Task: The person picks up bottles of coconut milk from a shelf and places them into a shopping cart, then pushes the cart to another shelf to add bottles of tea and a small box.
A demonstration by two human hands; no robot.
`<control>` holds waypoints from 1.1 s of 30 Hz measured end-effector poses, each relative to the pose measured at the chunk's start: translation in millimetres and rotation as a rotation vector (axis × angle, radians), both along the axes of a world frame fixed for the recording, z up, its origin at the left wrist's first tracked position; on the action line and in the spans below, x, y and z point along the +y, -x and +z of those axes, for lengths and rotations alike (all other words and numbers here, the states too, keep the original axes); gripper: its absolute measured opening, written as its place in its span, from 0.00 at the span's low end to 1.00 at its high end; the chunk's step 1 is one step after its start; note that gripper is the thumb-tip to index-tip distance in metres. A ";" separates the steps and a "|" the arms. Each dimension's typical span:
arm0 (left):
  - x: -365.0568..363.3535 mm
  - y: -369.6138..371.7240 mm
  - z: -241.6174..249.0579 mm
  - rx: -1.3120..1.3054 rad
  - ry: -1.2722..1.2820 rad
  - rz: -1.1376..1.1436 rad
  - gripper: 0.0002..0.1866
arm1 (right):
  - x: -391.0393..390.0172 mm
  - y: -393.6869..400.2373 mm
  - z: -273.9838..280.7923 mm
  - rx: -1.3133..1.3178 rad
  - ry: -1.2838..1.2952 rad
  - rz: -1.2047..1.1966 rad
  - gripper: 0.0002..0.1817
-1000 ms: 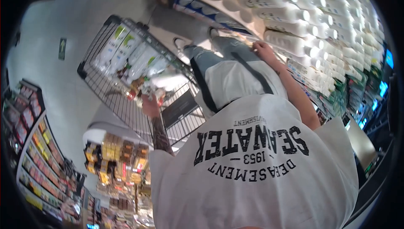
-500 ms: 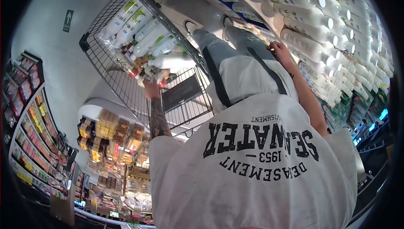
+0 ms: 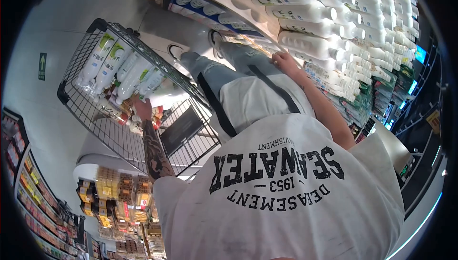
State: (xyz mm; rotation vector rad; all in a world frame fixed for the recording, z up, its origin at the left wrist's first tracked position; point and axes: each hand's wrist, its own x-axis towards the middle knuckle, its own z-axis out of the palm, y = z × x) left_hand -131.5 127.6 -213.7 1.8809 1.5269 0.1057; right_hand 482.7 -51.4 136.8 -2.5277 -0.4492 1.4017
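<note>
Head view: left hand (image 3: 141,108) reaches over the cart (image 3: 182,130) rim among bottles (image 3: 112,64), its grip unclear; right hand (image 3: 285,62), fingers curled, hangs by the shelf edge (image 3: 263,20). Open floor (image 3: 52,40) borders the cart's far-left corner; food packs (image 3: 107,183) crowd its near side.

We show a white shirt (image 3: 281,222) lettered in black, faded grey-blue jeans (image 3: 243,60), black straps (image 3: 217,107) and dark tattoo patterning on our left forearm (image 3: 153,148). We picture white bottles (image 3: 305,42) marked in green, a dark gridded cart (image 3: 181,131) and a green sign (image 3: 42,66) with a pale arrow.
</note>
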 end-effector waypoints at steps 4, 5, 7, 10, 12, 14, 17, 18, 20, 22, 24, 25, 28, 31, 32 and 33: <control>-3.1 -6.5 -48.7 0.074 0.169 0.131 0.32 | 1.3 1.7 7.6 -0.024 0.047 0.054 0.20; 0.0 -11.5 -41.2 0.134 0.170 0.103 0.32 | 2.1 4.1 10.1 -0.064 0.022 0.120 0.21; 2.1 -8.2 -29.7 0.407 0.223 -0.021 0.31 | 3.4 11.9 14.6 -0.092 0.053 0.138 0.21; 10.8 4.6 -29.3 0.440 0.443 0.026 0.32 | 10.9 13.0 19.2 -0.132 0.091 0.170 0.22; 11.9 5.8 -30.1 0.416 0.458 -0.017 0.34 | 10.6 12.2 21.0 -0.137 0.126 0.203 0.22; 16.3 7.1 -35.2 0.381 0.515 -0.009 0.36 | 10.4 11.8 17.6 -0.138 0.085 0.199 0.23; 20.0 22.1 -74.9 0.164 0.776 0.200 0.42 | 14.1 18.4 24.4 -0.148 0.086 0.211 0.23; 23.2 18.3 -71.5 0.246 0.709 0.106 0.42 | 16.4 20.1 26.4 -0.152 0.090 0.207 0.23; 31.4 10.4 -53.1 0.412 0.568 -0.078 0.43 | 18.6 24.1 26.0 -0.153 0.096 0.200 0.24; 37.6 8.6 -62.1 0.430 0.612 -0.095 0.42 | 8.3 20.7 11.8 -0.162 0.079 0.233 0.24; 36.8 25.5 -101.4 0.398 0.676 -0.110 0.39 | 5.7 18.7 7.8 -0.187 0.065 0.265 0.23; 35.0 32.0 -109.9 0.325 0.666 -0.090 0.35 | 6.3 21.4 8.6 -0.205 0.061 0.278 0.23; 36.5 21.4 -83.9 0.193 0.501 -0.047 0.25 | 4.5 23.9 8.0 -0.203 0.068 0.290 0.23; 23.7 -32.4 11.4 0.179 0.143 0.027 0.15 | 8.7 22.3 9.0 -0.178 0.068 0.292 0.23; 21.6 -35.0 21.3 0.161 0.172 0.052 0.16 | 10.1 22.4 9.6 -0.170 0.065 0.290 0.23; 18.1 -33.8 25.6 0.144 0.199 0.077 0.16 | 9.6 20.7 7.5 -0.165 0.051 0.286 0.23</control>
